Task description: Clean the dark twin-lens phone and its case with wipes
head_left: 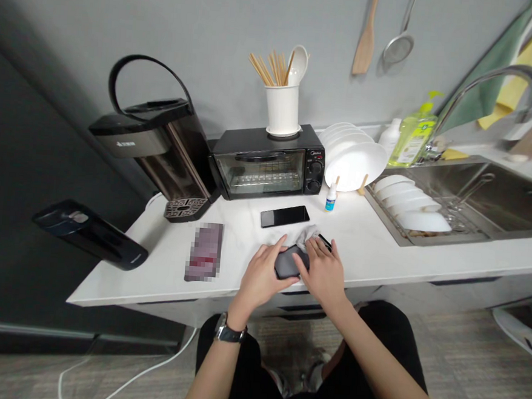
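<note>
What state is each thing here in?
Dark gray item, in left hand, right hand touching
Gray cloth, crumpled
Black phone, flat, screen dark
Small bottle, upright
Toaster oven, door shut
White holder, upright, holding utensils
Plates, on edge
Bowls, tilted, in a row
Faucet, no flow visible
Dispenser, handle raised
Flask, standing

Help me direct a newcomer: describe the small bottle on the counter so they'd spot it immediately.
Find the black toaster oven on the white counter. Just off its front right corner, in front of the white plates, stands the small white bottle. Its blue label and small size set it apart from the larger bottles by the sink.
</note>
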A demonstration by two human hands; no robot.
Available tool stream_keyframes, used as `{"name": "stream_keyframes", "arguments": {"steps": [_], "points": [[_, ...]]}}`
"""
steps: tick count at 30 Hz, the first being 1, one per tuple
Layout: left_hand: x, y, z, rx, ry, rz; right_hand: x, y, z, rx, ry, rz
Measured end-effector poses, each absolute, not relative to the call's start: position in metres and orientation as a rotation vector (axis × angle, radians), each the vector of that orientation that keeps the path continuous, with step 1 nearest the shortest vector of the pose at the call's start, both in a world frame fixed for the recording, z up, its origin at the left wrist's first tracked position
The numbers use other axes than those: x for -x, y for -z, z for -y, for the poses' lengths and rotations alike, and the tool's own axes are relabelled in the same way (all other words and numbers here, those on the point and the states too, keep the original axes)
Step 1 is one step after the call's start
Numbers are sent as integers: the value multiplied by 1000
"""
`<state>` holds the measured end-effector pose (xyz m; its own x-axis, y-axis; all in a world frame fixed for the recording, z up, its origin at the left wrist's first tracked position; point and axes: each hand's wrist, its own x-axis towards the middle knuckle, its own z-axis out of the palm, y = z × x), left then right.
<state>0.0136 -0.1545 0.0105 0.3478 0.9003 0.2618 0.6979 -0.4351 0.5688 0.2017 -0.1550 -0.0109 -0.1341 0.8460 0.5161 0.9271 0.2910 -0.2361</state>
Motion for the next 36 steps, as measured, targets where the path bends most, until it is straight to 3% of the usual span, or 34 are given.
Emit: {"name": "stream_keyframes", "arguments": {"steps": [8,15,29,36], "points": [[-8,-8,154,-2315,-767,-1363,-160,-4,181,1288,-104,2207],[-9,-7,158,-2320,-728,-1441,-185,-9,194,1155,-297,2227],[-17,-9,159,-2304,-783,-1466,-252,6,162,1423,105,2144],[-17,-9,154,-2299,-791,-1407,-213,5,149,1439,103,2095]]}}
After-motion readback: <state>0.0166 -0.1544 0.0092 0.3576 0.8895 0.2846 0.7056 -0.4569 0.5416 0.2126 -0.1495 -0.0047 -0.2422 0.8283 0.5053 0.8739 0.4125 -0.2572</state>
